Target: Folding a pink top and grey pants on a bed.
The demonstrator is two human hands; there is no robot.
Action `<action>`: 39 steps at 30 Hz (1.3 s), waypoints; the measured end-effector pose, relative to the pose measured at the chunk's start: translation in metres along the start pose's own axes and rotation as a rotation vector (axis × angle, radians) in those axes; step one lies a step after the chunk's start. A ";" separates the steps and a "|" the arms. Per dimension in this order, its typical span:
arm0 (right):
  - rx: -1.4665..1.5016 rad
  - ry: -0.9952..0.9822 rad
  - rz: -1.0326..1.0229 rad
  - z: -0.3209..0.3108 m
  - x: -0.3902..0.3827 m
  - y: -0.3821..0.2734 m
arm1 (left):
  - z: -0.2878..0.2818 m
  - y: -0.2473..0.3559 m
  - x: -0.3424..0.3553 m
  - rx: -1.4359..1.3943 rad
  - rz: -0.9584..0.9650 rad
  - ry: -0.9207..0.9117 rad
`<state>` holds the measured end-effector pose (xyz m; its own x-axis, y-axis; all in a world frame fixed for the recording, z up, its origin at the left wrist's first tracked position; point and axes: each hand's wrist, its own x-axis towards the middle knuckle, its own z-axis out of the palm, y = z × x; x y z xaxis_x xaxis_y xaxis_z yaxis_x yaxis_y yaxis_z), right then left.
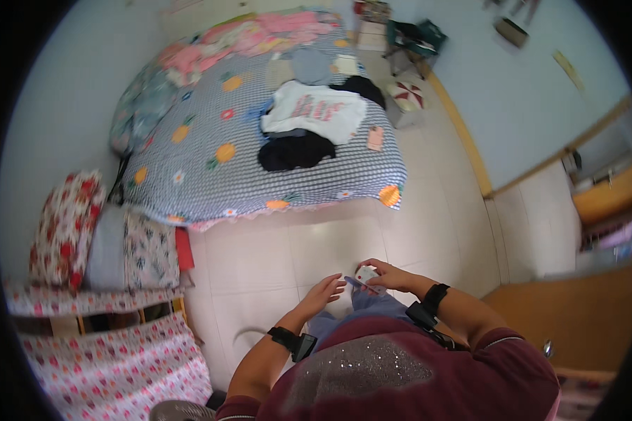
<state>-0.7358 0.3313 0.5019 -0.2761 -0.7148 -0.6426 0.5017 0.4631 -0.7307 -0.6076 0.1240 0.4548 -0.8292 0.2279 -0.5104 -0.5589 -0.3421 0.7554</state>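
Note:
My right hand (pixel 385 276) grips a small flat object (pixel 364 276), white with red spots and with a blue part, possibly a phone, low in the middle over my legs. My left hand (pixel 326 290) is just left of it, fingers slightly curled and apart, holding nothing. Both wrists wear black straps with devices. Ahead, a bed (pixel 189 161) with a checked pineapple-print sheet carries a white printed shirt (pixel 316 112), black garments (pixel 295 153), grey folded cloth, pink bedding and a small pink item (pixel 375 139) near its right edge.
Floral pillows (pixel 67 224) and a pink-patterned draped rack (pixel 112 358) stand at the left. A chair with dark cloth (pixel 411 42) and a round cushion (pixel 406 96) are beyond the bed's right. A wooden door (pixel 562 316) is at my right. Tiled floor (pixel 246 259) lies before the bed.

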 end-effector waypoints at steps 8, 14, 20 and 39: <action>0.127 0.137 -0.124 -0.082 -0.064 0.016 | 0.092 0.065 0.117 0.156 -0.236 -0.329; 0.187 0.224 -0.082 -0.162 -0.099 0.018 | 0.154 0.084 0.211 0.174 -0.352 -0.449; 0.330 0.261 -0.112 -0.231 -0.107 0.009 | 0.189 0.106 0.290 0.225 -0.402 -0.438; 0.617 0.488 -0.184 -0.489 -0.091 -0.074 | 0.226 0.243 0.563 0.110 -0.350 -0.429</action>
<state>-1.1486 0.6185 0.5016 -0.6537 -0.3762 -0.6566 0.7360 -0.1143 -0.6673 -1.2114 0.3752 0.4440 -0.5082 0.6688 -0.5427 -0.7788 -0.0877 0.6211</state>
